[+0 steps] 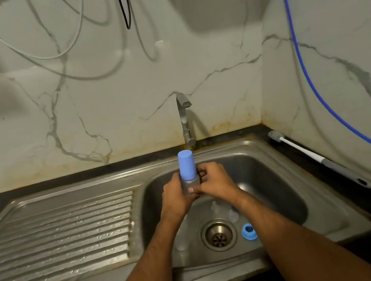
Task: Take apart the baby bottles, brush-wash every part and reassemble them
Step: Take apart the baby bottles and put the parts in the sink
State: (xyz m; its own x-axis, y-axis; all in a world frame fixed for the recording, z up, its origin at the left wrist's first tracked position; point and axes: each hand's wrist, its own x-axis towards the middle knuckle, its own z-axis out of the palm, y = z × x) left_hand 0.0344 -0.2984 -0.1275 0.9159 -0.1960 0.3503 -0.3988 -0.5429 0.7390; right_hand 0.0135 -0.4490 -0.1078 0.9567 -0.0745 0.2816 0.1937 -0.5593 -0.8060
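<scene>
A baby bottle (190,182) with a tall blue cap (186,164) stands upright above the sink basin (273,189). My left hand (176,195) grips its clear body from the left. My right hand (213,181) wraps the body from the right, thumb across the front. On the basin floor lie a blue screw ring (248,230) beside the drain (219,234) and two clear teats (215,206) (233,215), partly hidden by my right forearm. A bottle brush (315,158) with a white and grey handle lies on the counter at the right, against the wall.
A steel tap (185,118) rises behind the basin, with no water visible. The ribbed draining board (56,238) stretches to the left. A blue cord (312,84) hangs down the right wall; grey and black cables loop on the back wall.
</scene>
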